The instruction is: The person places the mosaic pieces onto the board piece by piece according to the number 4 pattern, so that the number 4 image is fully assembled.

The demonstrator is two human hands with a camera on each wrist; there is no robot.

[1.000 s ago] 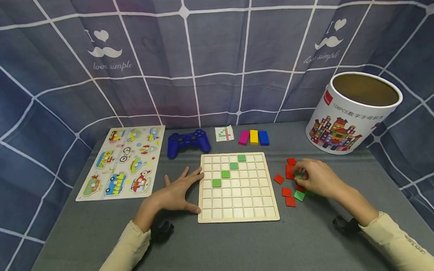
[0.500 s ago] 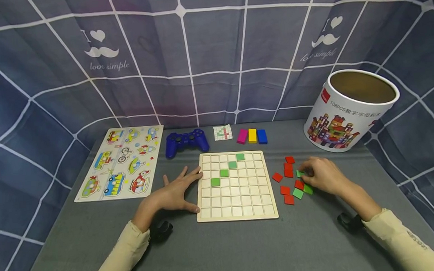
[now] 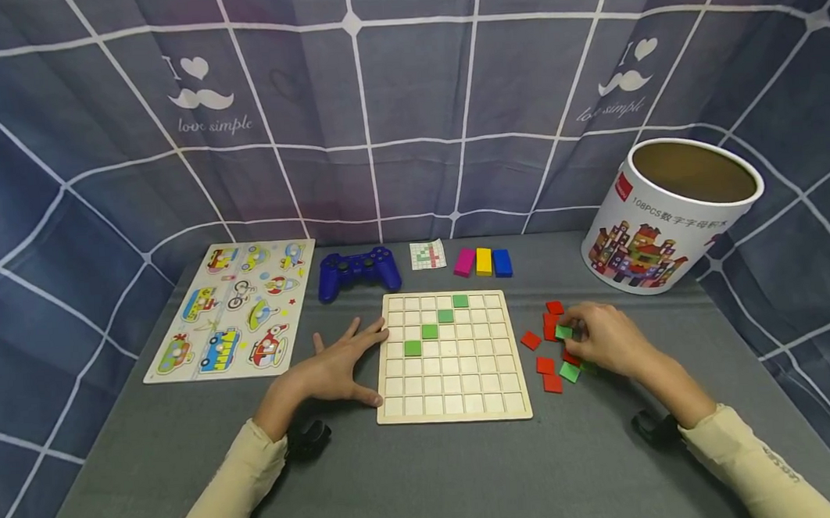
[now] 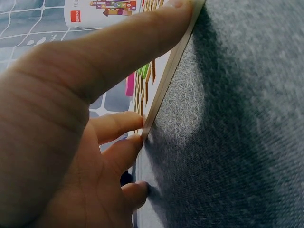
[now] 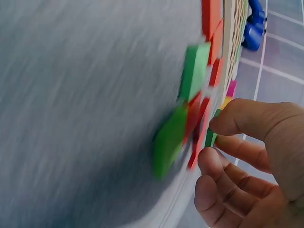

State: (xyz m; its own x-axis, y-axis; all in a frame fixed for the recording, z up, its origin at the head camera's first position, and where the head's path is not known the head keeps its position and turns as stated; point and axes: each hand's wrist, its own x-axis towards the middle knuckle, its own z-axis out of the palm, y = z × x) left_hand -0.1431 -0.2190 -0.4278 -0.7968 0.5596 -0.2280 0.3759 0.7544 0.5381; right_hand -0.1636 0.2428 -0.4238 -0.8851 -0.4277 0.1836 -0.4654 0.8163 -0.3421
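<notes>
The left hand (image 3: 336, 370) lies flat on the grey felt table (image 3: 426, 470) with its fingers spread, and the fingertips (image 4: 137, 141) press against the left edge of the square pale wooden grid board (image 3: 452, 357). On this board, 4 green square tiles (image 3: 429, 332) sit in a diagonal line, from the upper middle down to the left.

The right hand (image 3: 605, 340) is just to the right of the board, over a small group of loose red and green square tiles (image 3: 551, 365). Its thumb and forefinger pinch 1 small green square tile (image 3: 564, 332), and the right wrist view shows this tile (image 5: 211, 133) held by its edge between the 2 fingertips, above the red ones.

Behind the board are a blue game controller (image 3: 358, 271), a small pattern card (image 3: 428, 255) and 3 blocks in pink, yellow and blue (image 3: 483, 262). A white round cardboard tub (image 3: 669, 214) stands at the right, and a wooden vehicle puzzle board (image 3: 237, 307) lies at the left.
</notes>
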